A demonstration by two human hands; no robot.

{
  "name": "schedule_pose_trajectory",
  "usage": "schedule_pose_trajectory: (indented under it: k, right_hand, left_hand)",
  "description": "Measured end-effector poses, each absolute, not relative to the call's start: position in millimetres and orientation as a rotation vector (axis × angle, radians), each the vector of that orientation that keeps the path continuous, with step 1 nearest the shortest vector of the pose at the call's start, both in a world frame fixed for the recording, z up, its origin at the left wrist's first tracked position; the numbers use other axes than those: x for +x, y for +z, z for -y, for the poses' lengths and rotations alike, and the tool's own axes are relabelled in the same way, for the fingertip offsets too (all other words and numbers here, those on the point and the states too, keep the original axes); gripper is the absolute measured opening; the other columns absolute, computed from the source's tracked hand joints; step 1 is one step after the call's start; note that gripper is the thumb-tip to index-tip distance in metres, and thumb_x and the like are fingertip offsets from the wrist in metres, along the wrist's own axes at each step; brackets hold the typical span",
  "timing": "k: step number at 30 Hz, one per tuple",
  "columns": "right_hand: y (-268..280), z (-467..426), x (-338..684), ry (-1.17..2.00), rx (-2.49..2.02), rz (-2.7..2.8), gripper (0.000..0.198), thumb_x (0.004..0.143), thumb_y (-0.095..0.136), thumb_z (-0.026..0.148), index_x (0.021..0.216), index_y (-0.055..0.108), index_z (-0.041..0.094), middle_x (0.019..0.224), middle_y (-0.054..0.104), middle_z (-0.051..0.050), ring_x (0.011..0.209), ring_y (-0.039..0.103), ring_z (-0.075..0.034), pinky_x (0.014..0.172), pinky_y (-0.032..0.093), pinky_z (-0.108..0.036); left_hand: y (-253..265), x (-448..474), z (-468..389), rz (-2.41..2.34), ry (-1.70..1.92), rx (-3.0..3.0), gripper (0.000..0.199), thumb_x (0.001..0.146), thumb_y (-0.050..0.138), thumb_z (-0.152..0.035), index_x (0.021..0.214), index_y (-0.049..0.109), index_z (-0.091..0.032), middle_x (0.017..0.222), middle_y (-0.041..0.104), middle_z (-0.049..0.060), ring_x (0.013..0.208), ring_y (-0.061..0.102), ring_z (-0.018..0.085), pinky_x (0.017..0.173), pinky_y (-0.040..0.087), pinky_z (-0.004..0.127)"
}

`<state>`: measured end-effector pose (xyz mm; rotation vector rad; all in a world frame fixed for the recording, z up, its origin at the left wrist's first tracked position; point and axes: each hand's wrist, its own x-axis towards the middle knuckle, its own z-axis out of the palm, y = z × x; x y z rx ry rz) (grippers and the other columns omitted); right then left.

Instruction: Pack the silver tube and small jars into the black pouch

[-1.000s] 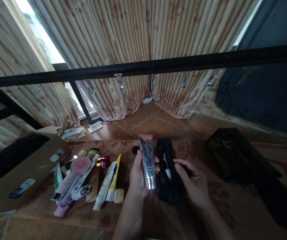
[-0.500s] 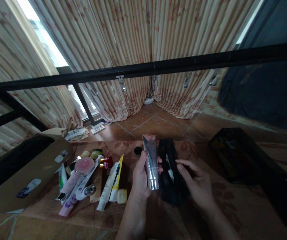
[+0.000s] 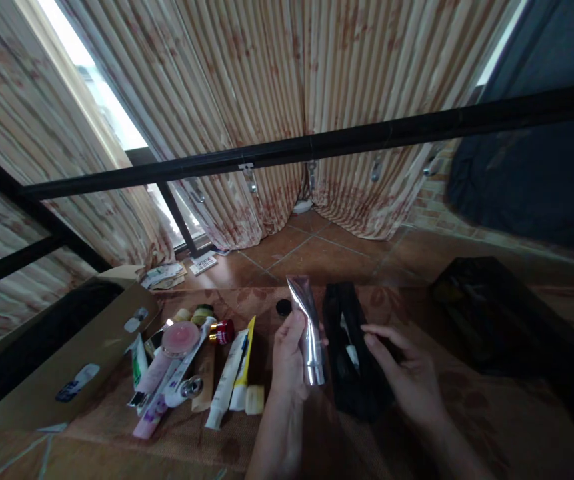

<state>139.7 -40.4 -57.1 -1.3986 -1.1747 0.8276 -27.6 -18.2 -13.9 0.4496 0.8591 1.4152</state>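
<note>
My left hand (image 3: 289, 353) is wrapped round a shiny silver squeeze tube (image 3: 311, 347), held upright with its cap end down. Just right of it is a black mesh bag (image 3: 347, 390), its mouth parted, with a white item (image 3: 351, 353) showing inside. The thumb and fingers of my right hand (image 3: 407, 367) pinch the bag's right edge. To the left, several cosmetics lie together: a pink round jar (image 3: 180, 339), a red jar (image 3: 222, 331), a white tube (image 3: 227, 380) and a yellow tube (image 3: 245, 367). A small black lid (image 3: 283, 307) sits behind my left hand.
A cardboard box (image 3: 111, 347) stands at the left. Another black bag (image 3: 481, 320) lies at the right on the reddish-brown cloth (image 3: 191, 440). Beyond are a tiled floor (image 3: 311, 247), curtains (image 3: 247, 80) and a dark metal bar (image 3: 327, 143) across the view.
The silver tube has turned slightly in my left hand and looks brighter. The bag's mouth shows more of the white item. The whole view has shifted a little.
</note>
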Motion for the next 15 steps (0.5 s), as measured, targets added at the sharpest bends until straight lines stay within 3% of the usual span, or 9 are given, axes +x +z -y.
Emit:
schedule_pose_trajectory:
  k: [6,15]
  right_hand:
    - [-56.1,40.4,139.9,0.823,-1.402,1.174,0.033,0.081,0.068,0.053,0.097,0.076,0.026,0.089,0.075,-0.003,0.086,0.070,-0.022,0.074,0.054,-0.030]
    - [-56.5,39.8,140.6,0.813,-1.423,1.184,0.034,0.081,0.068,0.053,0.098,0.076,0.025,0.089,0.076,-0.004,0.085,0.070,-0.023,0.073,0.055,-0.030]
  left_hand:
    - [-13.3,-27.3,17.6,-0.879,1.430,0.476,0.042,0.061,0.086,-0.048,0.073,0.064,-0.015,0.056,0.058,-0.004,0.046,0.051,0.007,0.046,0.039,0.017]
    - [-17.6,-27.0,15.7,-0.826,1.438,0.486,0.039,0.064,0.086,-0.044,0.070,0.059,-0.016,0.053,0.057,-0.004,0.045,0.049,0.006,0.044,0.036,0.018]
